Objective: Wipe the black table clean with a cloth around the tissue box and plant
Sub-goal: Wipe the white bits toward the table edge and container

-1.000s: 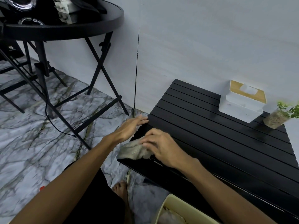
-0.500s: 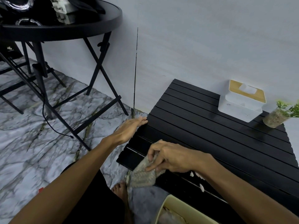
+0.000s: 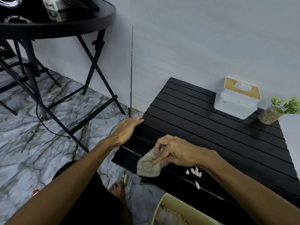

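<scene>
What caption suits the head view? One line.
Right hand grips grey cloth on black table; left hand rests on its side edge.

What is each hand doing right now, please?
Left hand: open, flat on the edge of the black table.
Right hand: pinching the grey cloth.

Grey cloth (image 3: pixel 148 166) on slatted black bench (image 3: pixel 203 130)
Bunched at the near edge; white tissue box (image 3: pixel 235 103) and plant (image 3: pixel 276 111) stand together far right.

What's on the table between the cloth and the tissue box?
The right hand holding the cloth, then just bare table slats up to the tissue box, seen in the head view.
</scene>
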Tool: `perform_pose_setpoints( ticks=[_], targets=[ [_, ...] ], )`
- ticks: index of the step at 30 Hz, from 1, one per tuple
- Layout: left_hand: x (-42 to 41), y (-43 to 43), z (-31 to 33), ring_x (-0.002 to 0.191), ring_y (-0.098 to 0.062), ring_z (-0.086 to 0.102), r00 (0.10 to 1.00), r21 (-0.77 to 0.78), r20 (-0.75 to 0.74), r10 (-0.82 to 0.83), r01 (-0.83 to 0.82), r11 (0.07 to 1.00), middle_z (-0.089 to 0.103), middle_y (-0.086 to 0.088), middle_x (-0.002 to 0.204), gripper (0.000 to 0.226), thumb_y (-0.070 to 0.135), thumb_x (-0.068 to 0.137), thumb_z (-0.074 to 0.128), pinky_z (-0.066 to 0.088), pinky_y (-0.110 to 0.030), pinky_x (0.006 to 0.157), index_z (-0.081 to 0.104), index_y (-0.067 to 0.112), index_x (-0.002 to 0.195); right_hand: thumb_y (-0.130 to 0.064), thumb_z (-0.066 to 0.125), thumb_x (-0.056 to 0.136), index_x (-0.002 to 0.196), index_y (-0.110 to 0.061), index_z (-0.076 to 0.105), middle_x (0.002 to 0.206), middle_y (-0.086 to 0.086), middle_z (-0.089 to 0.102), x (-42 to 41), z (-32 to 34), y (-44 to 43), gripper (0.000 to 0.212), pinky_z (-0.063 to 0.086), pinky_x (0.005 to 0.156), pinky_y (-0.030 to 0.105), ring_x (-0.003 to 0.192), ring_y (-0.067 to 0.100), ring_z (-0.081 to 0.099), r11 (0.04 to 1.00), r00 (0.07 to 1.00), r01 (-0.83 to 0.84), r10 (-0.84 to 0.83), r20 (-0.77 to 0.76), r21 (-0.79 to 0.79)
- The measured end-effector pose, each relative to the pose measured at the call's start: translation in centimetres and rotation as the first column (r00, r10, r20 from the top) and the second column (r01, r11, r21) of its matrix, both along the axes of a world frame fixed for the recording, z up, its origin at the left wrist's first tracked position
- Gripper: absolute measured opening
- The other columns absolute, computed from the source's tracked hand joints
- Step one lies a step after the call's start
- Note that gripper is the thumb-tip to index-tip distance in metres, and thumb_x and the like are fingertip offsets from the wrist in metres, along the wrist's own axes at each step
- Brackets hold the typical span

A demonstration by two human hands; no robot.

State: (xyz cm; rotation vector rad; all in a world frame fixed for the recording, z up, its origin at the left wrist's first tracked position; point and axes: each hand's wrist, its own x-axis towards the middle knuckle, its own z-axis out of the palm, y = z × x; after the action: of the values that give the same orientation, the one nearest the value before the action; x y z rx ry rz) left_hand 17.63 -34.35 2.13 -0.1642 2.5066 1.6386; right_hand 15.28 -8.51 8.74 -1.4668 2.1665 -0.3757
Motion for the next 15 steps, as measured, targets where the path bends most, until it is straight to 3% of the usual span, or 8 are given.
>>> perform_pose_setpoints(
  ticks=[4, 6, 8, 11, 15],
  targets=[
    [0.1, 0.3, -0.1, 0.142, 0.0, 0.028, 0.999, -0.019, -0.035, 0.014, -0.015, 1.0, 0.046, 0.023, 0.146, 0.054, 0.059, 0.1, 0.014, 0.01, -0.042, 0.122, 0.04, 0.041, 0.144, -0.037, 0.075, 0.087, 0.115, -0.044, 0.074, 0.108, -0.017, 0.051, 0.5, 0.2, 2.4, 0.029, 0.039, 0.105, 0.04, 0.113, 0.007, 0.042, 0.999, 0.998, -0.048, 0.047, 0.041, 0.023],
    [0.3, 0.6, 0.0, 0.143, -0.001, 0.024, 0.999, -0.07, -0.047, 0.013, -0.016, 0.997, 0.042, 0.02, 0.149, 0.053, 0.055, 0.102, 0.013, 0.004, -0.034, 0.119, 0.04, 0.04, 0.144, -0.037, 0.075, 0.087, 0.114, -0.042, 0.075, 0.107, -0.019, 0.051, 0.7, 0.2, 3.8, 0.027, 0.041, 0.103, 0.04, 0.113, 0.002, 0.041, 0.996, 0.996, -0.07, 0.066, 0.057, 0.059],
    [0.3, 0.7, 0.1, 0.144, -0.001, 0.022, 0.998, -0.115, -0.052, 0.02, -0.026, 0.993, 0.04, 0.021, 0.151, 0.054, 0.057, 0.101, 0.012, 0.001, -0.032, 0.117, 0.041, 0.042, 0.144, -0.032, 0.075, 0.089, 0.113, -0.039, 0.076, 0.107, -0.017, 0.053, 0.6, 0.9, 4.6, 0.025, 0.044, 0.1, 0.039, 0.112, 0.005, 0.046, 0.993, 0.994, -0.074, 0.065, 0.093, 0.094],
    [0.4, 0.9, 0.0, 0.144, -0.003, 0.019, 0.997, -0.187, -0.07, 0.038, -0.051, 0.981, 0.039, 0.024, 0.151, 0.06, 0.063, 0.096, 0.007, 0.0, -0.035, 0.117, 0.042, 0.046, 0.142, -0.016, 0.072, 0.092, 0.112, -0.028, 0.079, 0.105, -0.012, 0.058, -0.8, 3.0, 5.1, 0.024, 0.05, 0.096, 0.033, 0.105, 0.012, 0.058, 0.998, 0.971, 0.061, -0.063, 0.231, 0.016],
    [0.5, 1.8, 0.3, 0.144, -0.01, 0.017, 0.988, -0.335, -0.137, 0.068, -0.111, 0.936, 0.036, 0.018, 0.153, 0.062, 0.057, 0.099, 0.008, 0.003, -0.035, 0.115, 0.047, 0.035, 0.142, -0.017, 0.074, 0.091, 0.11, -0.027, 0.08, 0.102, -0.01, 0.062, -4.4, 4.4, 4.6, 0.022, 0.053, 0.085, 0.027, 0.094, 0.013, 0.063, 0.928, 0.919, 0.339, -0.292, 0.263, -0.153]
  ],
)
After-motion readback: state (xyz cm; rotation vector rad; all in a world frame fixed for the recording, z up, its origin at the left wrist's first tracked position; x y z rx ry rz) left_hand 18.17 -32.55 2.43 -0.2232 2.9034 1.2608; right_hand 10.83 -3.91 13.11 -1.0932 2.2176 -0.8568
